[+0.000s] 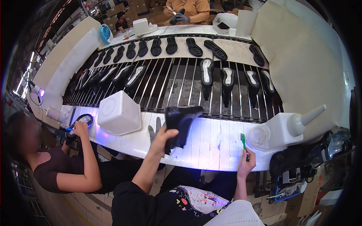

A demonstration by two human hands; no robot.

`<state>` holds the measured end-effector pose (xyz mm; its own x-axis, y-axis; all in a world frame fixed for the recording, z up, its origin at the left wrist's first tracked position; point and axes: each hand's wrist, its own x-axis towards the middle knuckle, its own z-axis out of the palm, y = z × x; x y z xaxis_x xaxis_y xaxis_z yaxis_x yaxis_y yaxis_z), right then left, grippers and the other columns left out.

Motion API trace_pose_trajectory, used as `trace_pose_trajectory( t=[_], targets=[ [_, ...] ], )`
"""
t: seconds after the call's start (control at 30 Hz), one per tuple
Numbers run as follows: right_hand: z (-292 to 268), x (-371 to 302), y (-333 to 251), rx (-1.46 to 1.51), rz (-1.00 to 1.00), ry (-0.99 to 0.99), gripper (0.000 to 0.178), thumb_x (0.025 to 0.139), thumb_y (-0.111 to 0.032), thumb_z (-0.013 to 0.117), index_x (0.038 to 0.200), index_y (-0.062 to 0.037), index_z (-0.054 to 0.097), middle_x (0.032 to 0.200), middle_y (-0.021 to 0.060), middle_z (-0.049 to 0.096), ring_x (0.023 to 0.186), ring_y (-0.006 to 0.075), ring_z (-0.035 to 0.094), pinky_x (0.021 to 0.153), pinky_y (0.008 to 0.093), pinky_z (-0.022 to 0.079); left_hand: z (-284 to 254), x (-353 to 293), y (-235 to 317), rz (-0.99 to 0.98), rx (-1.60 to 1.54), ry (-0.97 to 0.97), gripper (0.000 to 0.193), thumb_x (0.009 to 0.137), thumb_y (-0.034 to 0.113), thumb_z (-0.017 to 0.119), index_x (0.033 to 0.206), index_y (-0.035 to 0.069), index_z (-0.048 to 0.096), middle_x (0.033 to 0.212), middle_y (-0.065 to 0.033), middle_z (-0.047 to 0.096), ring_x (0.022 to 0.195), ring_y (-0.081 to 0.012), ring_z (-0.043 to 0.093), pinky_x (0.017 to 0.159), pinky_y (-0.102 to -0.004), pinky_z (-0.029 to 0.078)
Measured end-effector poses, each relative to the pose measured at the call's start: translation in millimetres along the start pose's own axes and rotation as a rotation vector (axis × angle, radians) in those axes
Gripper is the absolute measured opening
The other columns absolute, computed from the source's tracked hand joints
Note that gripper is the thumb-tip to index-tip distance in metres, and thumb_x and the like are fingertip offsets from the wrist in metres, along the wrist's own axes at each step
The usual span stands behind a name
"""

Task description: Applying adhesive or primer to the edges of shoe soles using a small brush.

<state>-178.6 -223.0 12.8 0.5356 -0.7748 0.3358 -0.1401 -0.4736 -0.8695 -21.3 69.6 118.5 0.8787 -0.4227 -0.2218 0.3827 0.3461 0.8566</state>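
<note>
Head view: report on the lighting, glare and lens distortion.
Head view, lighting: a violet-blue glow tints the white worktop beside the dark shoe; head view, glare: bright highlights streak the metal rods; head view, distortion: the fisheye makes the worktop's near edge look bowed, and the picture's corners go black.

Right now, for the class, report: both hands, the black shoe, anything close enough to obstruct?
Left fingers gripping black shoe, over white table. Right fingers holding green brush. Possible obstacle: white spouted container, just right of brush.
</note>
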Motion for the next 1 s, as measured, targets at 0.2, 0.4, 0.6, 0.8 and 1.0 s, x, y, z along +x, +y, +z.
trace_pose_trajectory(
  t=[0.2,0.4,0.6,0.8,1.0],
  targets=[
    [2,1,3,-0.007,-0.026,0.017,0.013,0.085,-0.003,0.062,0.097,0.0017,0.065,0.085,0.0065,0.062,0.067,0.0128,0.051,0.061,0.026,0.042,-6,79,35,0.247,0.143,0.009,0.047,0.073,0.02,0.069,0.113,0.0,0.055,0.089,-0.0054,0.061,0.074,-0.0126,0.059,0.066,-0.0261,0.048],
    [0,-4,5,0.005,-0.048,0.038,0.013,0.086,-0.003,0.062,0.097,0.0016,0.065,0.084,0.0049,0.061,0.067,0.0108,0.049,0.06,0.0251,0.041,-49,206,33,0.479,0.593,0.168,0.089,0.075,0.02,0.074,0.14,-0.011,0.022,0.115,-0.0128,0.058,0.101,-0.017,0.055,0.089,-0.0259,0.042],
    [2,-3,3,-0.016,-0.057,0.059,0.013,0.085,-0.003,0.062,0.097,0.0016,0.065,0.085,0.0059,0.062,0.067,0.0127,0.051,0.061,0.0261,0.042,-77,226,33,0.461,0.843,0.468,0.12,0.072,0.046,0.077,0.144,-0.006,-0.004,0.145,-0.0328,0.022,0.138,-0.0422,0.016,0.111,-0.0385,0.021],
    [-4,0,0,0.002,-0.075,0.055,0.011,0.083,-0.001,0.064,0.094,0.0008,0.064,0.087,0.0094,0.063,0.072,0.0182,0.058,0.062,0.0283,0.045,-36,212,43,0.449,0.955,0.408,0.121,0.07,0.062,0.069,0.147,0.004,-0.005,0.15,-0.0304,0.006,0.14,-0.0435,-0.002,0.112,-0.0491,0.012],
    [-4,0,-2,0.027,-0.056,0.09,0.01,0.082,-0.001,0.065,0.091,0.0008,0.064,0.086,0.0094,0.063,0.073,0.0195,0.06,0.06,0.0289,0.046,25,225,31,0.502,0.899,0.183,0.099,0.086,0.057,0.054,0.146,-0.003,0.002,0.15,-0.0309,0.005,0.142,-0.0361,-0.001,0.114,-0.0379,0.009]
  ],
)
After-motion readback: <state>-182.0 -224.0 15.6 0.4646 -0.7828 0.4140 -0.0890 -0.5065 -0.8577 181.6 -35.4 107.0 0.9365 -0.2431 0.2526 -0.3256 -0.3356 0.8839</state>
